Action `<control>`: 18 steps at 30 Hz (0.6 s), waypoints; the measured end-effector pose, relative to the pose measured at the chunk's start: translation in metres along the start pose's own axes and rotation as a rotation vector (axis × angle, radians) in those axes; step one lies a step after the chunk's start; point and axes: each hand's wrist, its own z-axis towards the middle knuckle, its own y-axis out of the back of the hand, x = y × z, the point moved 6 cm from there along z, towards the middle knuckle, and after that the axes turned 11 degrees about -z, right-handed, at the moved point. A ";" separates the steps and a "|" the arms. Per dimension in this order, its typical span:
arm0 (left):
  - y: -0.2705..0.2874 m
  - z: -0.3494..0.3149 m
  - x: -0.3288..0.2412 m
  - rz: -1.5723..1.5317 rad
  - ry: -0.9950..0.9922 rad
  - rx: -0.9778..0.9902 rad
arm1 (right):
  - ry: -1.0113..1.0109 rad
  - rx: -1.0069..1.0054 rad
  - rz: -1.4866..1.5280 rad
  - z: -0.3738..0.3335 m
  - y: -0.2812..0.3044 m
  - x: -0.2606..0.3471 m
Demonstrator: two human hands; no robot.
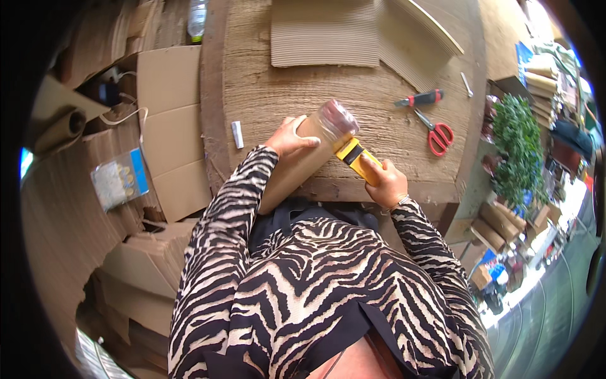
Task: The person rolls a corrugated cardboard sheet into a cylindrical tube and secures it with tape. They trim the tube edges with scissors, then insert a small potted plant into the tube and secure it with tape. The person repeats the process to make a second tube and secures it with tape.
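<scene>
My right hand is closed round the yellow handle of a tape dispenser with a black band. A roll of clear tape sits at its far end, slightly blurred, over the upper end of a brown cardboard piece. This cardboard slants from the table's near edge toward the middle. Gripping its left side is my left hand, thumb across the top and other fingers partly hidden. A small white block lies left of that hand. To the right lie a red-and-black utility knife and red-handled scissors.
Corrugated cardboard sheets lie at the table's far side. The wooden table ends just before my body. Cardboard stacks flank it on the left, with a plastic bottle behind. A leafy plant stands right.
</scene>
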 end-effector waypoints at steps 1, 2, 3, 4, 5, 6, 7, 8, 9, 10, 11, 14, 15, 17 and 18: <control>0.001 -0.005 0.008 -0.038 -0.032 -0.035 | 0.006 -0.004 0.012 0.010 0.003 0.004; -0.001 -0.024 -0.015 0.234 -0.078 -0.109 | 0.009 -0.004 0.024 0.018 0.002 0.008; -0.003 -0.032 -0.025 0.386 -0.078 -0.202 | 0.045 -0.064 0.060 0.033 0.003 0.014; -0.005 -0.036 -0.037 0.540 -0.072 -0.290 | 0.079 -0.090 0.060 0.046 0.005 0.021; -0.008 -0.034 -0.038 0.646 -0.021 -0.430 | 0.126 -0.121 0.071 0.060 0.006 0.032; -0.009 -0.025 -0.025 0.746 -0.075 -0.612 | 0.156 -0.154 0.077 0.069 0.012 0.045; 0.000 -0.023 -0.035 0.700 -0.002 -0.631 | 0.146 -0.152 0.078 0.078 0.024 0.055; 0.004 -0.023 -0.040 0.633 0.071 -0.650 | 0.166 -0.161 0.100 0.079 0.026 0.059; 0.008 -0.021 -0.036 0.697 0.064 -0.692 | 0.183 -0.170 0.123 0.079 0.029 0.061; 0.014 -0.017 -0.031 0.716 0.053 -0.721 | 0.197 -0.180 0.146 0.078 0.034 0.064; 0.015 -0.014 -0.018 0.717 0.054 -0.746 | 0.213 -0.166 0.168 0.067 0.042 0.068; 0.005 -0.012 -0.024 0.701 0.099 -0.733 | 0.183 0.007 0.115 0.026 0.051 0.051; 0.005 -0.023 -0.039 0.713 0.166 -0.707 | 0.191 0.016 0.144 0.011 0.052 0.039; 0.001 -0.027 -0.047 0.703 0.232 -0.658 | 0.190 0.087 0.145 -0.018 0.050 0.012; 0.003 -0.025 -0.044 0.689 0.238 -0.645 | 0.158 0.120 0.104 -0.028 0.044 0.000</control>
